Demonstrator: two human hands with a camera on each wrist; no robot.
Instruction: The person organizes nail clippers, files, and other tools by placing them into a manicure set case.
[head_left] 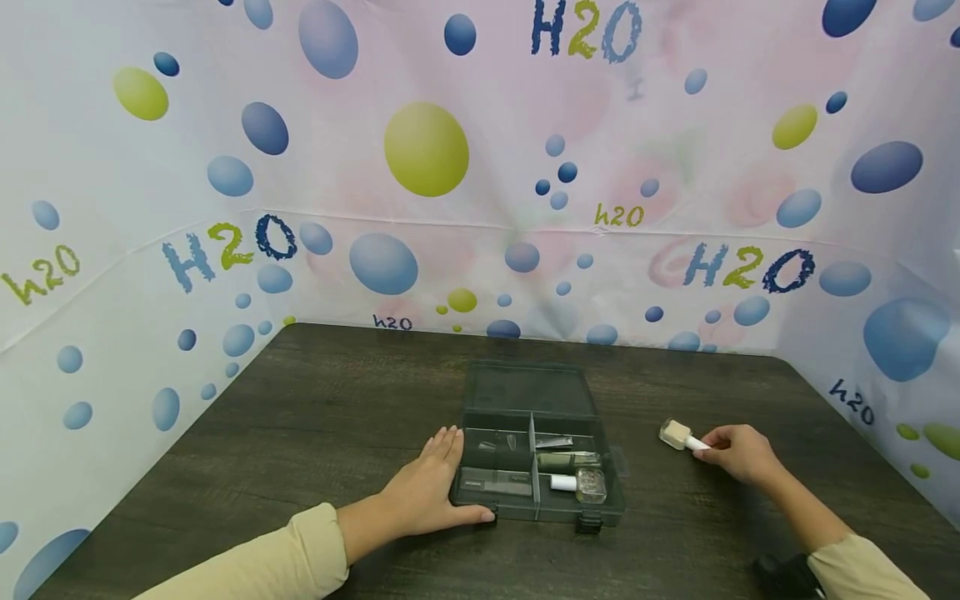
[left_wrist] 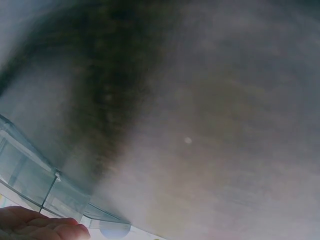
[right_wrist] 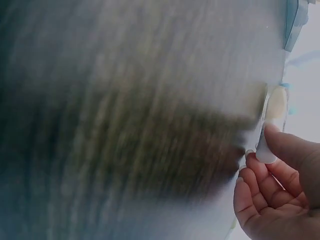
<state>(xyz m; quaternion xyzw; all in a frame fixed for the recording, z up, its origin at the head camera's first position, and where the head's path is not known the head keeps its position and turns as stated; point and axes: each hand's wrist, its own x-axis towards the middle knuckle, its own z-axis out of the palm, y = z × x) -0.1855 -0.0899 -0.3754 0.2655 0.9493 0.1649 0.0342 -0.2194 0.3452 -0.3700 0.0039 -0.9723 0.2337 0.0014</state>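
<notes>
My right hand (head_left: 738,452) pinches the white cap of a cream nail polish bottle (head_left: 676,434) to the right of the box; the right wrist view shows the thumb and fingers around the cap (right_wrist: 266,150). My left hand (head_left: 423,487) lies with straight fingers along the left side of a dark see-through organizer box (head_left: 542,507), its thumb at the front edge. The box's lid (head_left: 531,390) is tipped back. In its right side lie a clear nail polish bottle (head_left: 590,485) with a white cap, a nail clipper (head_left: 555,442) and a greenish tube-like item (head_left: 567,461).
The left compartments hold small clear pieces (head_left: 498,443) and a flat dark rectangular item (head_left: 495,482). A latch (head_left: 588,522) juts from the box's front. The dark wooden table (head_left: 360,392) meets a patterned curtain (head_left: 427,275) at the back and sides. A black object (head_left: 783,577) is near the right sleeve.
</notes>
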